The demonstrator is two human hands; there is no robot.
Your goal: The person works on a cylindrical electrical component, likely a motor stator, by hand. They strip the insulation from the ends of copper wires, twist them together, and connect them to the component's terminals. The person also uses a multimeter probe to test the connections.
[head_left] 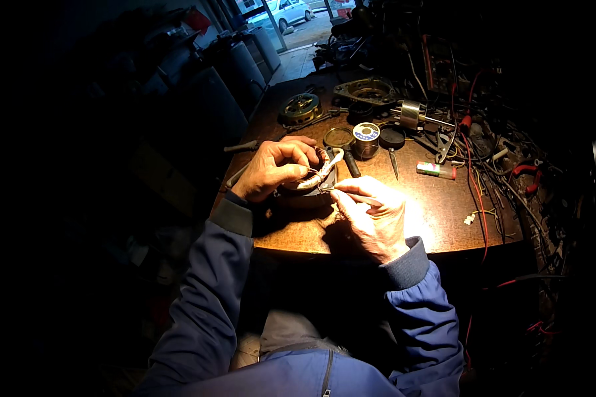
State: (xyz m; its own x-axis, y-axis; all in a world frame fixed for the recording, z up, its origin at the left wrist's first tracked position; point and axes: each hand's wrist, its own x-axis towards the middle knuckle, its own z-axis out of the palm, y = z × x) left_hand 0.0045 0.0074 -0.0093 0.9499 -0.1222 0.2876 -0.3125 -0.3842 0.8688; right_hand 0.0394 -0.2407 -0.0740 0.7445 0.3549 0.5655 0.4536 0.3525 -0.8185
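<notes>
A round motor part with a taped coil ring (321,175) sits on the lit wooden bench. My left hand (278,165) is at its left side, thumb and index finger pinched on a thin wire at the ring. My right hand (374,221) is closed around a slender tool (361,197), whose tip is at the ring's lower right; what kind of tool is unclear. Behind the part stand a solder spool (366,142), an open round tin (338,137) and a dark round container (392,136). A dark cylindrical handle (351,162) and a narrow pointed tool (394,164) lie nearby.
The bench (444,218) holds metal housings (300,109), a shafted silver cylinder (412,114), pliers (442,145) and a small tube (436,170). Tangled wires and tools (510,172) crowd the right. Barrels (242,63) stand beyond, near a doorway with a parked car outside.
</notes>
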